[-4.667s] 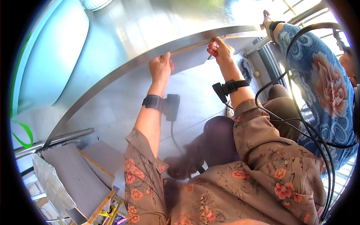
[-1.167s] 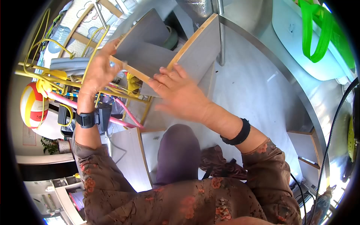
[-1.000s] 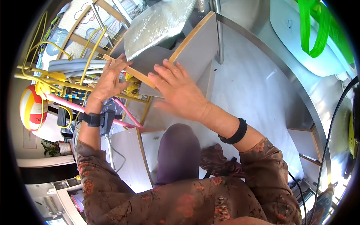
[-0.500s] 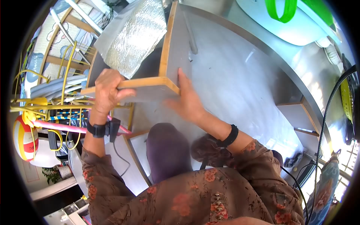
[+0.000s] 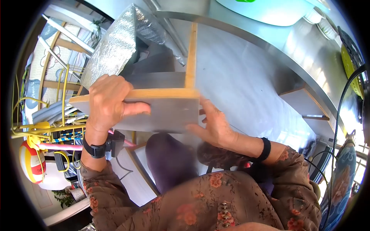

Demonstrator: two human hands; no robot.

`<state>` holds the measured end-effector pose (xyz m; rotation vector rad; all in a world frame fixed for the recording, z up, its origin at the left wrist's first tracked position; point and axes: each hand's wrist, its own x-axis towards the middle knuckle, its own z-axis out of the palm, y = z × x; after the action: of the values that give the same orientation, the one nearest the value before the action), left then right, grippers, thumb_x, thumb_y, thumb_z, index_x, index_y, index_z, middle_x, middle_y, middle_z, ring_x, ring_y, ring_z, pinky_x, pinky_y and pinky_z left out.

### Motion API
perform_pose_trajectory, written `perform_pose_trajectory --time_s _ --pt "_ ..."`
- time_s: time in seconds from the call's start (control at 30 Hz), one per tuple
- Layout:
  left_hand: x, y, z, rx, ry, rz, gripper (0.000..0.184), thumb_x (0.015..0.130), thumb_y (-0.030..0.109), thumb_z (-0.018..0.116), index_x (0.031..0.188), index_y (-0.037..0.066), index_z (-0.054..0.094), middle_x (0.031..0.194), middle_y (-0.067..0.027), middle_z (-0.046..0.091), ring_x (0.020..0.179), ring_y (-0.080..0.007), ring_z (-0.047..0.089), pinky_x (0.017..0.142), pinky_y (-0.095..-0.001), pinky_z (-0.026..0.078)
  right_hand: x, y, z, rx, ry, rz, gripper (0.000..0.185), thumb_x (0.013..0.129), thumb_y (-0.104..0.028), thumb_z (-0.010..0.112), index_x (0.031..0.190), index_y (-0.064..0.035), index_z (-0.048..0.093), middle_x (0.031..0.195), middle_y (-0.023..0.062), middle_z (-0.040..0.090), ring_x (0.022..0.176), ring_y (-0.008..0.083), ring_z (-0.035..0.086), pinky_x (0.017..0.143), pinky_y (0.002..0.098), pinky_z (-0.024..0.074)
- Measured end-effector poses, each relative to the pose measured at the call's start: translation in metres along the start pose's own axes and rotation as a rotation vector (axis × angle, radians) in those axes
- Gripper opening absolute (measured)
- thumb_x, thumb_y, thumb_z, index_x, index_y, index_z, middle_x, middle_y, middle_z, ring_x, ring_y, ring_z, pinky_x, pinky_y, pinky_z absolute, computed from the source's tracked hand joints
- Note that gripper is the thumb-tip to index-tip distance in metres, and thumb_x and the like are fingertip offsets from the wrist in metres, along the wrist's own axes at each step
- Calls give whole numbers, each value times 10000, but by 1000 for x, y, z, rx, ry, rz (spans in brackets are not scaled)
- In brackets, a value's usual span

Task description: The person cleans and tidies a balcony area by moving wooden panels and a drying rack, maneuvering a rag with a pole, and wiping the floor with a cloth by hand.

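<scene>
A grey open box of boards [image 5: 162, 111] with tan wooden edges is in front of me, its long front edge running across the view. My left hand [image 5: 110, 102] grips the left part of that edge, fingers over the top and thumb along the front face. At the box's right corner is my right hand [image 5: 216, 123], thumb and fingers apart, touching or just beside the corner. Silvery foil sheeting [image 5: 115, 46] lies at the box's far left. Dark material [image 5: 154, 57] shows inside the box.
A curved metal table edge [image 5: 266, 42] arcs across the upper right, with a light blue tub [image 5: 266, 11] above. Yellow racks [image 5: 65, 127] and a ball [image 5: 31, 161] are at left. Another board piece [image 5: 135, 173] is near my knee. A black cable [image 5: 337, 111] hangs at right.
The box has turned and come closer, its front edge now nearly level. The foil has been pushed or slid left. My right hand has moved right and down, from the box's side to its corner.
</scene>
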<state>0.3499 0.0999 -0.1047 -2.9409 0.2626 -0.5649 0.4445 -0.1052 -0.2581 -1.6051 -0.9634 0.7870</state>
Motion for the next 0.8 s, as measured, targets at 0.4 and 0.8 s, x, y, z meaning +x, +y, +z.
perform_pose_trajectory --time_s 0.4,0.8 --pt "64 43 -10 -88 -185 149 513 499 502 693 596 81 417 545 -50 371 492 -237 421 470 -325 323 -44 -52 -139 -302 256 -595 746 600 -541 735 995 63 544 915 227 597 812 338 606 704 338 486" --pt "97 95 -18 -322 -275 335 427 672 479 628 619 106 427 541 -10 347 478 -175 418 468 -295 320 -69 -127 -153 -401 -349 -203 525 762 -233 655 1119 111 481 843 211 604 710 343 616 597 340 474"
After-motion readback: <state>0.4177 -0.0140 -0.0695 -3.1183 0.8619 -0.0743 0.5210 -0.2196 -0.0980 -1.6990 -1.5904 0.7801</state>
